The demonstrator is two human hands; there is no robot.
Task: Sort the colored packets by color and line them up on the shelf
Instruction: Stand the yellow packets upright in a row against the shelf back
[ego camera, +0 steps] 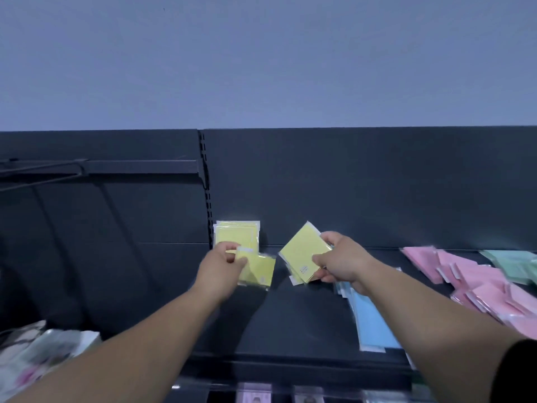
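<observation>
We're pinching one yellow packet (257,271) in the left hand (223,264), a small yellow stack (303,255) in the right hand (341,261), over the shelf (290,321); looking light, slick, floppy, so we're gripping edges

pale yellow packets (302,253) with tiny white labels, sky blue packets (372,321) near the front edge, baby pink packets (465,274) at the right edge, minty green packets (514,264) back right corner, plain charcoal shelf (305,321), dusky blue-grey wall (261,53)

upright packet stack (237,234) against the shelf (305,321) back, loose packet heaps (470,274) far right
</observation>
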